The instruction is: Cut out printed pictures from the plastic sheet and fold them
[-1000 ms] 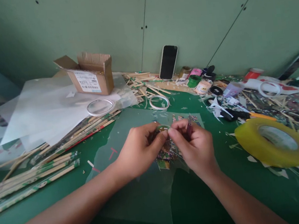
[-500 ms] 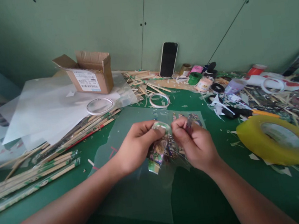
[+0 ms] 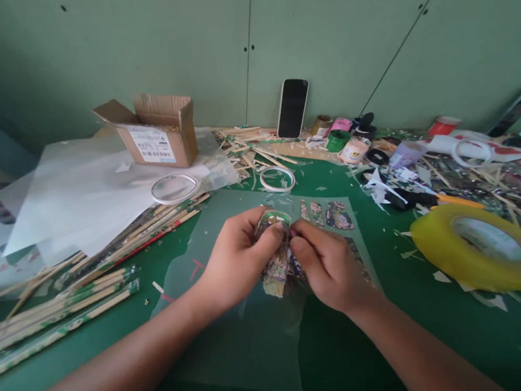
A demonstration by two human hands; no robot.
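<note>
My left hand is closed on a small, colourfully patterned piece with a green rounded top, the thumb pressed across its face. Fingertips of my right hand are pinched at the right edge of that piece; what exactly they grip is hidden. Below both hands lies a translucent sheet on the green tabletop. Several small printed pictures lie on its upper right part, partly covered by my right hand.
A wide yellow tape roll lies at the right, near orange-handled scissors and scraps. Thin wooden sticks lie left. Behind are an open cardboard box, two tape rings and a phone against the wall.
My right hand has moved slightly left and down, closer to the left thumb. More printed pictures on the sheet show now. My left hand still holds the patterned piece.
</note>
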